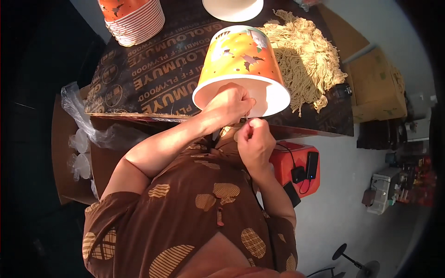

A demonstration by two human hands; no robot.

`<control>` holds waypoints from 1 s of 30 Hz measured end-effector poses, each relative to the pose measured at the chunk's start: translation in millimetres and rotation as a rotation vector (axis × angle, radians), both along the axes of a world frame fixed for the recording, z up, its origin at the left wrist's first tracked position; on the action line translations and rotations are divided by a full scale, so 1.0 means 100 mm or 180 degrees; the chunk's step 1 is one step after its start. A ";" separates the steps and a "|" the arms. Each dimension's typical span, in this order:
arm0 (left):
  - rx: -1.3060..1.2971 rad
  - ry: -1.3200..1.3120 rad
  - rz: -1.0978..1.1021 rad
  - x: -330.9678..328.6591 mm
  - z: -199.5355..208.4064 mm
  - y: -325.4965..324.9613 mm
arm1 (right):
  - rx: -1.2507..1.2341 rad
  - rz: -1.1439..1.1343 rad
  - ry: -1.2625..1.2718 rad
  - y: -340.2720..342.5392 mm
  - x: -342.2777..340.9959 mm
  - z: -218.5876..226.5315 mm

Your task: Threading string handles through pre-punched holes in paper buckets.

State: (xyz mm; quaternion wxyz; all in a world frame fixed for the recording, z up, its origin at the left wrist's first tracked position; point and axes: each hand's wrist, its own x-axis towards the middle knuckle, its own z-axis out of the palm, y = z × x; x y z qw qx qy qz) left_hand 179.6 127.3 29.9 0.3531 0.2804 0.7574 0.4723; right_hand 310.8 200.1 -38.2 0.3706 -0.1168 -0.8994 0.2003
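Note:
An orange paper bucket point(244, 58) with bat prints lies on its side at the table's near edge, its white open mouth toward me. My left hand point(231, 103) is closed in front of that mouth, overlapping the rim, its fingertips pressed together. Just below and to the right, my right hand point(256, 142) is closed too, thumb and forefinger pinched near the left fingertips. Something small and pale may be between the two hands, too small to make out. Beside the bucket on the right lies a heap of cream-coloured cords point(306, 60).
A stack of nested orange paper buckets point(136, 21) stands far left on the dark plywood table point(162, 69). Another white-rimmed container point(233, 9) sits behind. Below left is a cardboard box point(69, 153) with plastic wrap; right, a red stool point(296, 162) holding a black device, and a carton point(378, 85).

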 end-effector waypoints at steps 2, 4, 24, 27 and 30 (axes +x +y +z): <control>-0.0021 0.0027 -0.0072 0.00 0.01 -0.01 | -0.0192 -0.0080 0.0140 0.01 0.06 0.11; 0.0058 0.0105 -0.0192 -0.01 -0.01 -0.02 | -0.0727 0.0010 0.0322 0.03 0.11 0.11; 0.0234 0.0315 -0.0280 -0.04 -0.15 -0.03 | -0.1497 0.0369 0.0231 0.15 0.26 0.01; 0.0240 0.0343 -0.0268 -0.04 -0.16 -0.03 | -0.1614 0.0215 0.0275 0.12 0.28 -0.01; 0.0172 0.0262 -0.0218 -0.01 -0.06 -0.03 | -0.2398 0.0332 0.0191 0.05 0.27 0.04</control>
